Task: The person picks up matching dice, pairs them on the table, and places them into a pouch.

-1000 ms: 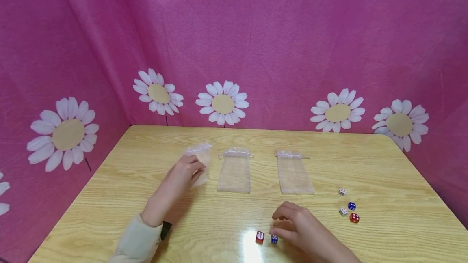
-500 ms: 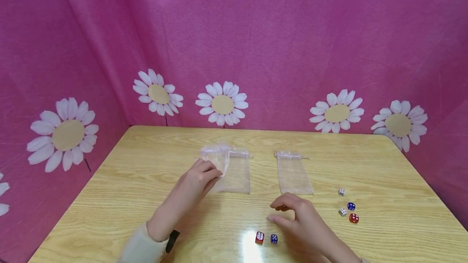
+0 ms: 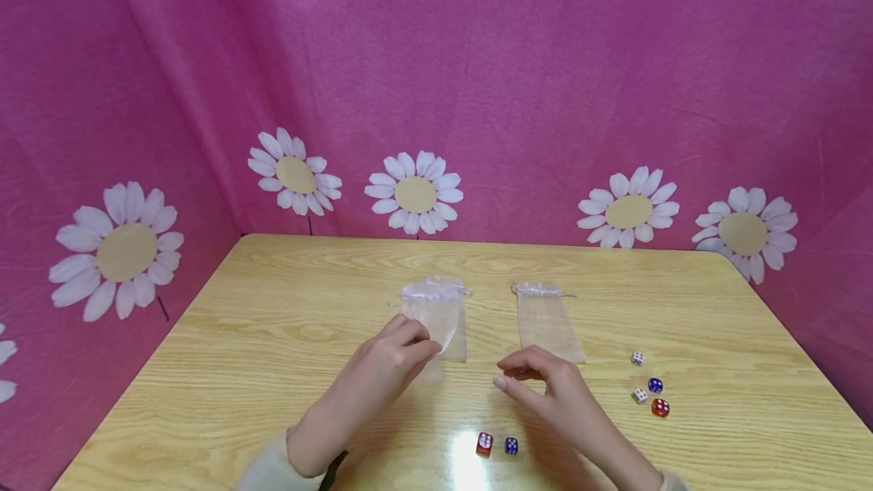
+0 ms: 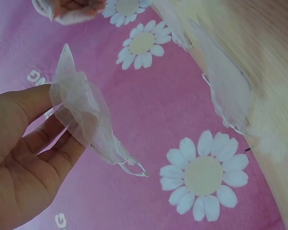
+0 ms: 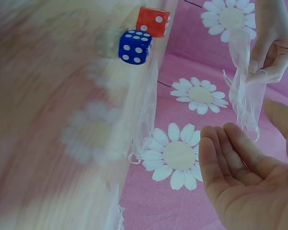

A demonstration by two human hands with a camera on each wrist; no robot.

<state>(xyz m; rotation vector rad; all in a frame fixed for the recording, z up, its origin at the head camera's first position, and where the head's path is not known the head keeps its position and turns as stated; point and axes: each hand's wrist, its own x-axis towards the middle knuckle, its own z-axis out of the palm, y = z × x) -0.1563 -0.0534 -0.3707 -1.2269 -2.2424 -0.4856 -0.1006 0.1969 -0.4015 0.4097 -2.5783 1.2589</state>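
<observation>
A sheer white drawstring pouch (image 4: 84, 112) is pinched between the thumb and fingers of my left hand (image 3: 392, 358). In the head view this pouch is raised over a second sheer pouch (image 3: 461, 339) lying on the table, covering most of it. My right hand (image 3: 555, 392) hovers nearby with bent, parted fingers and nothing between them. Beyond it lies a third pouch (image 3: 546, 320), its lower edge partly covered by that hand. In front, a red die (image 3: 484, 443) and a blue die (image 3: 511, 445) sit side by side, both clear in the right wrist view.
At the right of the wooden table (image 3: 273, 279) is a loose group of dice: two white ones, a blue die (image 3: 655, 385) and a red die (image 3: 660, 407). A pink cloth (image 3: 477, 97) with daisies hangs behind and at the sides.
The left hand has lifted its pouch from the table's left side and carried it right, over the middle pouch. My right hand has moved away from the blue die, slightly forward.
</observation>
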